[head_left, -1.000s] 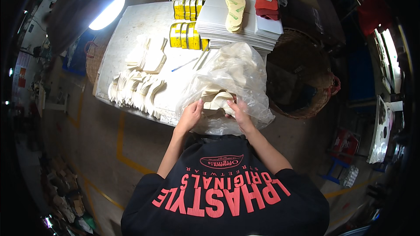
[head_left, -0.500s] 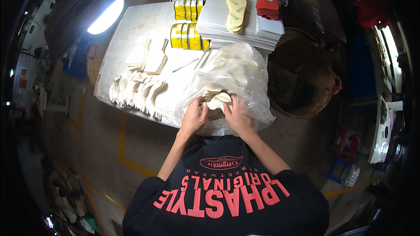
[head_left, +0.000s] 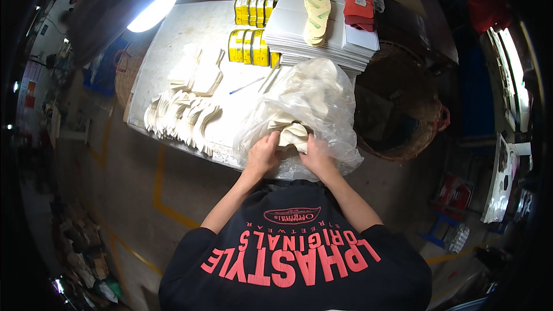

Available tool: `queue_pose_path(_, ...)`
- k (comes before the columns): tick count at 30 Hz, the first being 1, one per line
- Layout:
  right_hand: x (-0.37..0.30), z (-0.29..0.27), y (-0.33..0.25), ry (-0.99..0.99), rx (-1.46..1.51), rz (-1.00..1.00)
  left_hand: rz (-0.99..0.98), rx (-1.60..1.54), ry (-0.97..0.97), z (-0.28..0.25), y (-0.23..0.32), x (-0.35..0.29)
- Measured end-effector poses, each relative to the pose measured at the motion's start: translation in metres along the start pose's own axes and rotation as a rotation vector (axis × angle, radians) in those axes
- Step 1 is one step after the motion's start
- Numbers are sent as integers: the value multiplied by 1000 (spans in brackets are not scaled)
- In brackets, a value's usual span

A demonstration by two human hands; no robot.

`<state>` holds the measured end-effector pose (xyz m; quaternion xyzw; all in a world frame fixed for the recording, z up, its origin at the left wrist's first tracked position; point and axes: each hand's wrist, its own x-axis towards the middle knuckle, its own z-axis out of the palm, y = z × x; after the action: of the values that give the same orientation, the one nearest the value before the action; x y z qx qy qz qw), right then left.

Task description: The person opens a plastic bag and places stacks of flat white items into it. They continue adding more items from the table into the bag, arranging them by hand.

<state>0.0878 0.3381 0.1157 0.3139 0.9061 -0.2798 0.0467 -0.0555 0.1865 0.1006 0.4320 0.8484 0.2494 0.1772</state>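
A clear plastic bag (head_left: 314,89) filled with pale pieces lies at the table's near edge, its mouth toward me. In that mouth a small bunch of cream cut-out pieces (head_left: 294,136), soft and thin-looking, is bent into an arch. My left hand (head_left: 264,153) is closed on the bunch's left side, fingers curled. On the opposite side my right hand (head_left: 318,155) grips it, slightly blurred, with some fingers hidden by the bunch and the film. To the left, a row of similar curved cream pieces (head_left: 180,116) leans along the table edge, with stacked cream pieces (head_left: 199,75) behind it.
On the white table (head_left: 173,29) lie yellow-wrapped blocks (head_left: 249,47) and a blue pen (head_left: 246,85). A pile of white sheets (head_left: 288,20) carries insole-shaped pieces (head_left: 317,14) and a red folded bundle (head_left: 359,7). A wicker basket (head_left: 403,147) stands at the right.
My fingers have closed in on the cream pieces, and the bunch now bows upward between my hands. My left hand has shifted slightly right. The whole view has moved a little.
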Motion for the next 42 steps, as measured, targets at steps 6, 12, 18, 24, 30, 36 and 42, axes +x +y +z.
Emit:
queue_pose_path(6,1,1,-11,32,15,42,113,50,301,0,2,-3)
queue_pose_path(12,8,-6,-11,-31,41,50,163,86,468,3,22,-25)
queue_pose_path(18,-15,-43,-5,-267,25,97,-79,124,50,-21,27,-56)
queue_pose_path(24,-21,-68,-10,-680,-321,145,-107,-29,73,-34,42,-67)
queue_pose_path(30,-29,-71,-7,-737,-309,-134,170,49,38,-31,51,-72)
queue_pose_path(36,-38,-44,-25,-441,-80,-330,107,167,-310,-4,41,-75)
queue_pose_path(42,-41,-22,-28,11,-66,-373,80,295,-226,1,41,-83)
